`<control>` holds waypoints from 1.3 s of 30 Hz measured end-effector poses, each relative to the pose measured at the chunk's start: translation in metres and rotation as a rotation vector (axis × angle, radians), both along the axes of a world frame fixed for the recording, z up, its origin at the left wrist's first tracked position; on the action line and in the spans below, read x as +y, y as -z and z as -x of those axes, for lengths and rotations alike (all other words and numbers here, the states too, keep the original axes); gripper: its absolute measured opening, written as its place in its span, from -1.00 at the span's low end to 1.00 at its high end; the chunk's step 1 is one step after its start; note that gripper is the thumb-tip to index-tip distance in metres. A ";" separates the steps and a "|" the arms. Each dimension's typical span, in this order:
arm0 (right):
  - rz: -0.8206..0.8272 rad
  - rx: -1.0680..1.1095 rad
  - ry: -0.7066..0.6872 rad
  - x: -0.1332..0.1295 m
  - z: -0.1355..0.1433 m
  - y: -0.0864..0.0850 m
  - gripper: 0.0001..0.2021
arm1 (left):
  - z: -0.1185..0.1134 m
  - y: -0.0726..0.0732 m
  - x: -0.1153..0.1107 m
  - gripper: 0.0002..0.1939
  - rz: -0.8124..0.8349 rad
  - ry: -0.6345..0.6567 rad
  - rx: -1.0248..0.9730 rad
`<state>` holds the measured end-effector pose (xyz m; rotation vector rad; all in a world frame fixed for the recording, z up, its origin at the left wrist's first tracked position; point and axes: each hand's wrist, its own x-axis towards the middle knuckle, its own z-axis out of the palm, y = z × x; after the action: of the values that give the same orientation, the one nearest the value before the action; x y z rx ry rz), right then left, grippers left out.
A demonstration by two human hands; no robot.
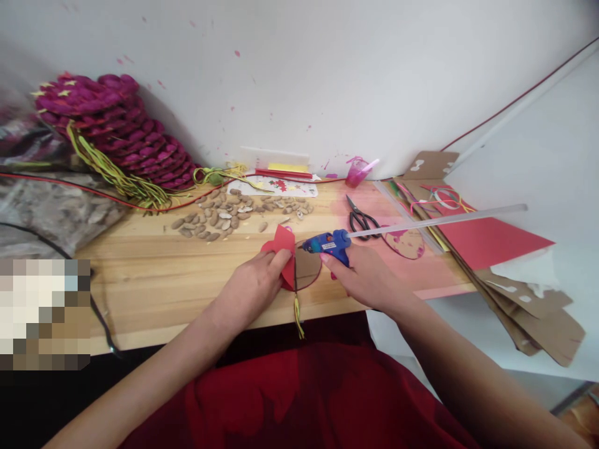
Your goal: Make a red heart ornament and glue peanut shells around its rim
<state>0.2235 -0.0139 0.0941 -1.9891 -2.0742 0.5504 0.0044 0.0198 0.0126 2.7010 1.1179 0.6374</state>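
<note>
My left hand (pixel 262 279) pinches a folded piece of red paper (pixel 283 239) over the left side of a round cardboard disc (pixel 309 269). A dark cord runs down along the paper's edge and ends in a yellow-green tassel (pixel 298 315) by the table's front. Wrapped round the handle of a blue hot glue gun (pixel 326 243) is my right hand (pixel 367 277). The gun's nozzle points left, just over the disc beside the paper; whether it touches cannot be seen. A long clear glue stick (pixel 440 221) sticks out from the gun's back.
Peanut shells (pixel 234 212) lie scattered behind my hands. Black scissors (pixel 359 218), a pink-stained cardboard disc (pixel 405 242) and a pink cup (pixel 356 173) are to the right. Stacked purple strings of shells (pixel 121 131) lean at back left. Cardboard pieces (pixel 538 312) and red paper (pixel 496 240) jut over the right edge.
</note>
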 end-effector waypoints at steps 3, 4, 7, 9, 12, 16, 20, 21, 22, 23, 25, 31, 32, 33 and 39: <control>-0.006 -0.002 0.000 -0.001 0.000 -0.001 -0.66 | 0.000 0.000 0.000 -0.84 -0.012 -0.004 0.002; -0.001 -0.001 0.001 -0.001 0.000 -0.001 -0.66 | 0.000 0.000 0.000 -0.83 -0.016 -0.004 0.002; 0.018 0.006 0.006 -0.003 -0.001 -0.001 -0.64 | 0.000 0.001 0.000 -0.83 -0.032 -0.006 0.004; 0.010 0.005 0.001 -0.004 -0.002 0.000 -0.63 | 0.001 0.001 0.000 -0.83 -0.040 -0.001 -0.001; -0.007 0.006 -0.001 -0.006 -0.002 -0.001 -0.65 | 0.000 0.001 -0.001 -0.83 -0.048 0.002 -0.011; 0.023 0.011 -0.004 -0.011 0.000 -0.004 -0.62 | 0.000 0.000 -0.001 -0.81 -0.062 -0.002 -0.006; 0.060 -0.001 0.007 -0.015 0.000 -0.007 -0.58 | 0.000 0.001 -0.002 -0.78 -0.059 -0.006 -0.009; 0.066 -0.001 0.008 -0.016 0.000 -0.008 -0.58 | 0.001 0.001 -0.002 -0.79 -0.058 -0.008 -0.012; 0.071 -0.003 0.012 -0.017 0.000 -0.008 -0.57 | 0.000 0.001 -0.001 -0.80 -0.057 -0.007 -0.014; 0.075 -0.007 0.015 -0.017 0.000 -0.008 -0.56 | 0.000 0.002 -0.001 -0.81 -0.062 -0.007 -0.017; 0.076 -0.020 0.015 -0.018 0.000 -0.007 -0.56 | 0.000 0.002 -0.001 -0.81 -0.074 -0.007 -0.011; 0.028 -0.066 -0.006 -0.020 -0.001 -0.004 -0.59 | -0.001 0.001 0.000 -0.83 -0.046 -0.021 0.006; 0.030 -0.065 -0.007 -0.021 -0.001 -0.004 -0.59 | -0.001 0.000 -0.001 -0.83 -0.041 -0.019 0.003; 0.034 -0.064 -0.004 -0.021 -0.001 -0.004 -0.59 | -0.001 0.000 -0.001 -0.83 -0.037 -0.018 0.001; 0.046 -0.067 0.010 -0.024 -0.002 -0.005 -0.59 | -0.002 -0.001 0.000 -0.82 -0.021 -0.020 0.021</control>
<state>0.2250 -0.0376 0.0986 -2.0703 -2.1070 0.5411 0.0065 0.0195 0.0139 2.7237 1.1513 0.6294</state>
